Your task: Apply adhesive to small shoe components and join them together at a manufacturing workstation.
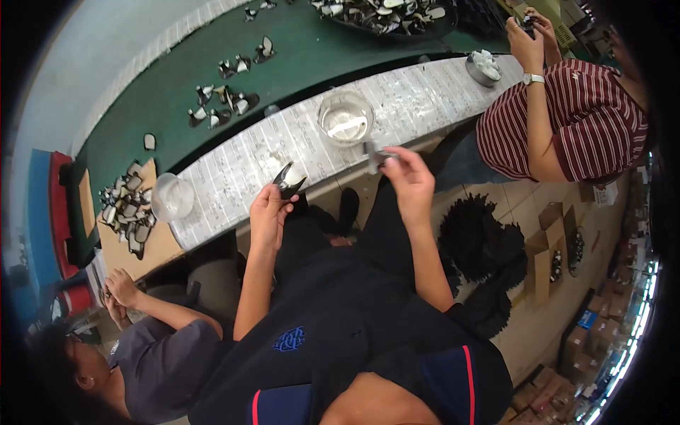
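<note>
My left hand (265, 218) is closed around a small black shell-like piece (290, 180) with pointed ends and a white inner face. It is held up over the near edge of the paper-covered bench strip (237, 166). My right hand (412, 185) pinches a small flat grey piece (372, 157) between thumb and fingers, its exact kind unclear. That piece is just below a round clear tub (369, 117), which has a white strip inside. The two hands are well apart.
Black-and-white pieces lie in groups on the green belt (170, 78), in a heap (127, 205) at left and in a dark tray (425, 30) at the back. Other tubs stand left (172, 198) and right (484, 69). Co-workers sit on both sides; black material (478, 241) lies on the floor.
</note>
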`<state>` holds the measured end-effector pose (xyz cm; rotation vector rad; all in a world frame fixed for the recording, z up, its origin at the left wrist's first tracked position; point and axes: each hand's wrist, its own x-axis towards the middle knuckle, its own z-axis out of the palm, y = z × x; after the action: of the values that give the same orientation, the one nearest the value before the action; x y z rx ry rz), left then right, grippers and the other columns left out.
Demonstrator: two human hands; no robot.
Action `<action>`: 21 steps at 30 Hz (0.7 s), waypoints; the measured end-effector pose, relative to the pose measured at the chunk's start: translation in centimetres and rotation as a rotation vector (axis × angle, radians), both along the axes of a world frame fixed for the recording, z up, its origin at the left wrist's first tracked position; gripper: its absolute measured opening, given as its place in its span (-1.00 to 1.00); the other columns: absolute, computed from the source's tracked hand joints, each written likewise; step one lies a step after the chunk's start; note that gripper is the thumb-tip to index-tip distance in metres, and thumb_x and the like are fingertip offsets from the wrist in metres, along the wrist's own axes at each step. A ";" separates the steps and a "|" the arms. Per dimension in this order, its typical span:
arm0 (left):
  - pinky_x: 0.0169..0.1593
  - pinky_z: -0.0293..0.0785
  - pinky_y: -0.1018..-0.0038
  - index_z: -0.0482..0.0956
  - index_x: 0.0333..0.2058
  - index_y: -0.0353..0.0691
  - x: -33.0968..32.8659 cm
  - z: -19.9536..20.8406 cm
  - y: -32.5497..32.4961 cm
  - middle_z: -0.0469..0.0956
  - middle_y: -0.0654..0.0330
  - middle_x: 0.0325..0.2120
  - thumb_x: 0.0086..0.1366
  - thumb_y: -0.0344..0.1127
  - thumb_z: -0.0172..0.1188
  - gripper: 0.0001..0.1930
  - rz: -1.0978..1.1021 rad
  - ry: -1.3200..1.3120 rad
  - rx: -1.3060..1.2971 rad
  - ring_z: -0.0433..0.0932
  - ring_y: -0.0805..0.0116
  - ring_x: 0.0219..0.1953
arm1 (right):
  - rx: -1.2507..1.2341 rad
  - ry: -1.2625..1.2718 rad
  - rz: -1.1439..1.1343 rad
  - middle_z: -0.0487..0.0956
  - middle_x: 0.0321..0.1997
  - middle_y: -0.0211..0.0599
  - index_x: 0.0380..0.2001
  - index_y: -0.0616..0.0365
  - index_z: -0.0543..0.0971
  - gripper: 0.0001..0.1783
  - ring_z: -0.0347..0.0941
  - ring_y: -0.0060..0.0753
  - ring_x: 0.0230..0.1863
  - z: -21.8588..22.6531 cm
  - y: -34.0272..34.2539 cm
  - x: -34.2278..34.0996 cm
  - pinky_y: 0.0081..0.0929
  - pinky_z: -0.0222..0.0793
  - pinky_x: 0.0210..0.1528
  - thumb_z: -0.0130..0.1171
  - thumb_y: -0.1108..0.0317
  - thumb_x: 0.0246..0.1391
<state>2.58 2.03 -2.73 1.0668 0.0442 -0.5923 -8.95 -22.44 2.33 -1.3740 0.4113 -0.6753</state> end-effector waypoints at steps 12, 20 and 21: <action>-0.29 0.41 0.62 0.48 0.05 -0.39 -2.6 3.7 -1.9 0.62 0.20 -0.26 0.33 -0.33 0.25 -0.63 -0.182 -0.132 -0.027 0.56 0.53 -0.29 | -1.081 -0.046 0.085 0.55 -0.07 -0.07 -0.16 0.27 0.60 -0.67 0.59 -0.14 -0.21 4.4 7.4 -1.7 -0.39 0.57 -0.22 0.37 0.52 -0.06; -0.30 0.43 0.61 0.47 0.07 -0.37 -2.8 3.9 -1.9 0.61 0.22 -0.26 0.34 -0.32 0.24 -0.61 -0.204 -0.129 -0.045 0.57 0.52 -0.28 | -1.123 -0.044 0.086 0.55 -0.08 -0.07 -0.16 0.27 0.61 -0.68 0.60 -0.17 -0.25 4.0 7.2 -1.6 -0.41 0.57 -0.25 0.37 0.51 -0.05; -0.30 0.43 0.61 0.47 0.07 -0.37 -2.8 3.8 -1.9 0.61 0.22 -0.26 0.34 -0.32 0.24 -0.61 -0.203 -0.119 -0.044 0.57 0.52 -0.28 | -1.120 -0.062 0.084 0.55 -0.08 -0.07 -0.16 0.26 0.61 -0.68 0.60 -0.17 -0.26 4.0 7.2 -1.6 -0.41 0.57 -0.26 0.37 0.51 -0.05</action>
<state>-0.23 0.13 1.10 1.0686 -0.1826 -0.7084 -10.54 -15.27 6.29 -2.3906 -0.1339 -0.9236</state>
